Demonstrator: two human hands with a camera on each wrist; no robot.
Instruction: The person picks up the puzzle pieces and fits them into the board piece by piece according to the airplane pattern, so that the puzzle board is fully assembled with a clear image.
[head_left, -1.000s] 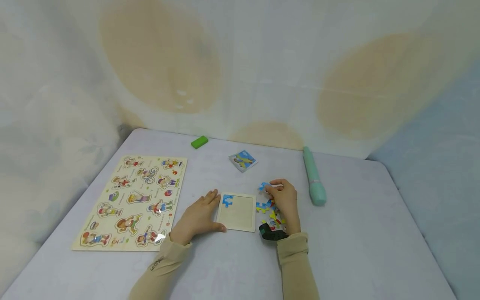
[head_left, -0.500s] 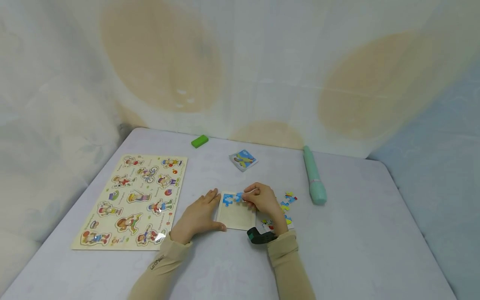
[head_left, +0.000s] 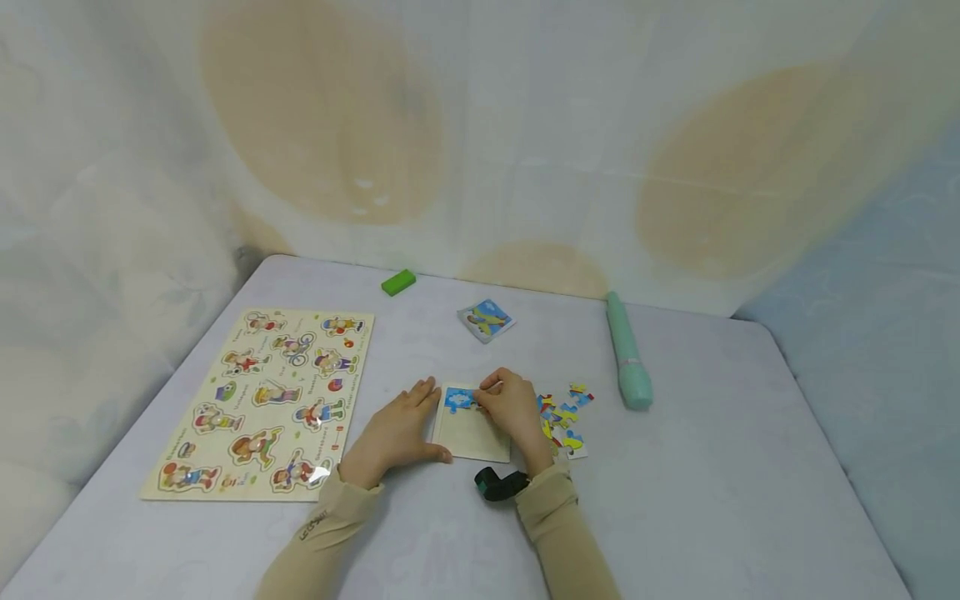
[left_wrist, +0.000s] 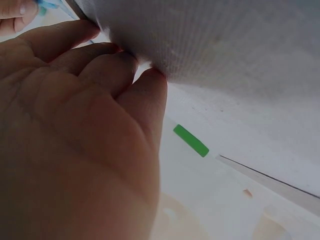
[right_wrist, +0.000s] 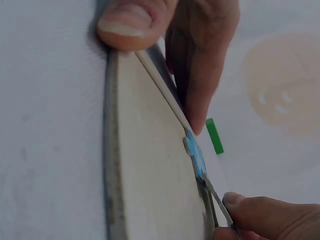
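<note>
A small wooden puzzle tray lies between the two hands, with a blue puzzle piece in its far left corner. My left hand rests along the tray's left side, fingers extended and thumb at the near edge. My right hand pinches another blue piece between thumb and fingertips at the tray's far side. In the right wrist view the pinched piece tilts up beside the placed one, its edge close to it; whether they interlock I cannot tell. Several loose pieces lie right of the tray, partly behind the right hand.
A large picture board with figures lies on the left of the table. Behind the tray is a small airplane picture card. A green block sits near the back edge, and a mint-green wand-shaped object stands off to the right.
My right hand has carried a blue piece from the loose pile leftward onto the tray, up against the placed piece. My left hand has stayed still.
</note>
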